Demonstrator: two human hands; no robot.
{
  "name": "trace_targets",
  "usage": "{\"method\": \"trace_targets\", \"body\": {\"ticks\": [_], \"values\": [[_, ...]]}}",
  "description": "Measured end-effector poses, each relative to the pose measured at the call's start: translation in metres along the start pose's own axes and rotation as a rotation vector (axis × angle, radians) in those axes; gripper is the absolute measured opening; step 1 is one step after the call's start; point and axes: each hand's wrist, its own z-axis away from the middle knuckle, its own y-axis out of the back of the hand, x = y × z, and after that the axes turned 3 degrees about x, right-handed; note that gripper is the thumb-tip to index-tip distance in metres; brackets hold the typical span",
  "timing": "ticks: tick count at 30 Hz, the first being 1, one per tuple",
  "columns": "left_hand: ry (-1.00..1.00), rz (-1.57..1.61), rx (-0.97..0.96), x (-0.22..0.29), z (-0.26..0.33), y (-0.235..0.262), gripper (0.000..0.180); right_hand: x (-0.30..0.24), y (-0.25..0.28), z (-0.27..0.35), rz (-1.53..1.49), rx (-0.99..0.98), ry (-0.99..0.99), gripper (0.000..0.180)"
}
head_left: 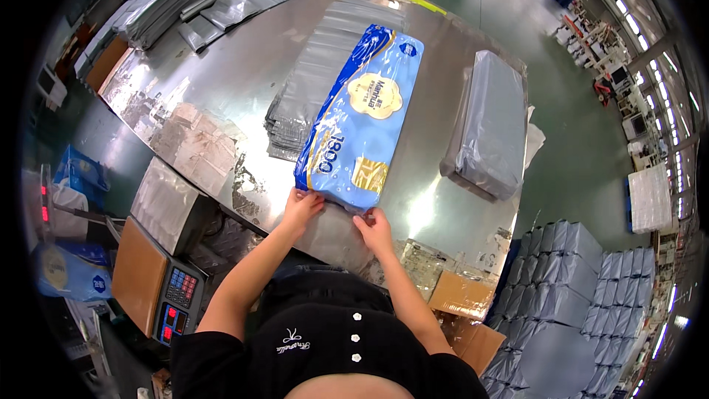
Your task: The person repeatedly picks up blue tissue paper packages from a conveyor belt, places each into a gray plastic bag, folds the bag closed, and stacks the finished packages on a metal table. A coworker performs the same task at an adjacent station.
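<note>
Where your hands meet the near edge of the worktop, this is how things lie:

Blue pack: the long blue plastic-wrapped pack (pixel 363 114) lies flat on the steel worktop (pixel 221 81), its length running away from you, its near end at your hands.
Left hand: your left hand (pixel 301 207) sits on the near left corner of the pack, fingers curled onto the wrapping there; how tightly they pinch it you cannot tell.
Right hand: your right hand (pixel 375 226) is at the near right corner, fingers bent down on the wrapping edge, apart from the left hand.
Grey bags: a stack of flat grey mailing bags (pixel 314 77) lies under and just left of the pack.
Wrapped bundle: a grey wrapped bundle (pixel 491 125) lies to the right, well apart from the pack.
Far corner: more grey bags (pixel 192 0) are piled there.
Scale: a weighing scale (pixel 159 266) stands off the worktop to your left.
Floor stack: grey wrapped parcels (pixel 569 288) are stacked at lower right.
</note>
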Motion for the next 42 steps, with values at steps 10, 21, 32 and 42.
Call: {"method": "trace_targets", "body": {"ticks": [10, 21, 32, 42], "values": [[0.175, -0.004, 0.019, 0.000, 0.009, 0.011, 0.020, 0.011, 0.003, 0.014, -0.790, 0.198, -0.475, 0.014], [0.316, 0.290, -0.335, -0.017, 0.000, 0.015, 0.016, -0.013, -0.029, 0.020, -1.259, 0.247, -0.757, 0.012], [0.330, 0.211, -0.439, -0.001, 0.012, 0.021, 0.005, -0.027, -0.041, 0.028, -1.091, 0.404, -0.569, 0.014], [0.122, -0.394, -0.230, 0.024, -0.012, 0.081, 0.033, 0.002, -0.032, 0.034, -0.957, 0.265, -0.560, 0.009]]}}
